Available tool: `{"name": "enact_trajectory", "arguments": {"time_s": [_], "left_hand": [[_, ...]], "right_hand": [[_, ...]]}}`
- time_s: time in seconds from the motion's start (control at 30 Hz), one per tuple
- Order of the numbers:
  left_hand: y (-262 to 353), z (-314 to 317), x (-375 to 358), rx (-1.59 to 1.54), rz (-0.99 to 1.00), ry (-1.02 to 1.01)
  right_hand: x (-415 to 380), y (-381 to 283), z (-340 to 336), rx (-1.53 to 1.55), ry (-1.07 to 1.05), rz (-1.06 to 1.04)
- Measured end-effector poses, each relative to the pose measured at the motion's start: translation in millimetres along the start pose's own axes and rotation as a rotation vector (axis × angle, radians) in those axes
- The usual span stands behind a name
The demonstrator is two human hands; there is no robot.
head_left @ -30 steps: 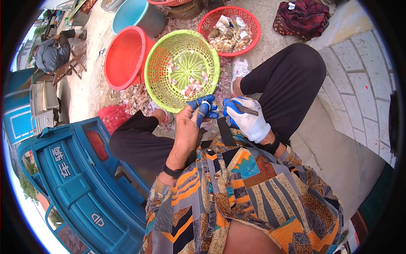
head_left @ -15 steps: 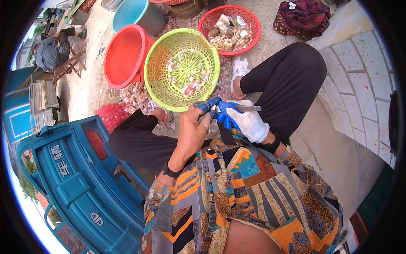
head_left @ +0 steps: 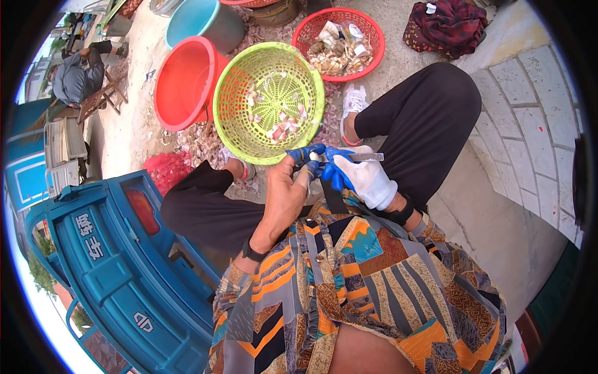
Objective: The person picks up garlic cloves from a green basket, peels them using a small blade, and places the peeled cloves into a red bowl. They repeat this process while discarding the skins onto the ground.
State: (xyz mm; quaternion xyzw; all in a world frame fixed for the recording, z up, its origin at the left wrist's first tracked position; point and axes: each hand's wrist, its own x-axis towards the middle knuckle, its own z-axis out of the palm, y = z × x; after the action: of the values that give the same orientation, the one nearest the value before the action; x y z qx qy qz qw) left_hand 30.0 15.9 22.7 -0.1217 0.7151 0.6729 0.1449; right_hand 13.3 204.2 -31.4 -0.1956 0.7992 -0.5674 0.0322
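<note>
peel-strewn ground (head_left: 198, 139) — left hand (head_left: 288, 182) tight on a small white clove (head_left: 314, 156), right hand (head_left: 365, 178) fast round a knife (head_left: 369, 157)

I can barely make out the pale piece (head_left: 314, 156), largely covered by the left hand (head_left: 286, 184); the right hand (head_left: 367, 179) hides part of the metal tool (head_left: 369, 158); the red basket (head_left: 249, 4) at the top is cut off by the edge, as is the blue truck (head_left: 118, 268) lower down; the far-off seated person (head_left: 78, 81) is too small to read.
</note>
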Motion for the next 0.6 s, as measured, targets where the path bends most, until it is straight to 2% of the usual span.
{"name": "enact_trajectory", "arguments": {"time_s": [0.1,0.17,0.27,0.37,0.47,0.6], "left_hand": [[-2.7,-0.9,2.6,-0.137,-0.003,0.006],[-0.3,-2.2,3.3,-0.179,-0.015,0.017],[5.6,-7.8,1.8,-0.163,-0.049,0.044],[1.9,-6.9,2.1,-0.178,-0.052,0.046],[-1.5,-9.6,2.0,-0.097,-0.039,-0.001],[-2.7,-14.2,1.1,-0.058,-0.029,-0.065]], "right_hand": [[-3.4,5.7,4.9,0.062,-0.012,0.23],[-1.3,1.5,2.9,0.027,-0.075,0.477],[8.4,-18.8,-5.6,0.132,-0.102,0.505],[-4.1,12.6,5.6,-0.066,0.024,-0.007],[-0.1,4.4,2.0,0.591,-0.057,0.382],[9.6,-3.3,-7.5,0.978,-0.186,0.538]]}}
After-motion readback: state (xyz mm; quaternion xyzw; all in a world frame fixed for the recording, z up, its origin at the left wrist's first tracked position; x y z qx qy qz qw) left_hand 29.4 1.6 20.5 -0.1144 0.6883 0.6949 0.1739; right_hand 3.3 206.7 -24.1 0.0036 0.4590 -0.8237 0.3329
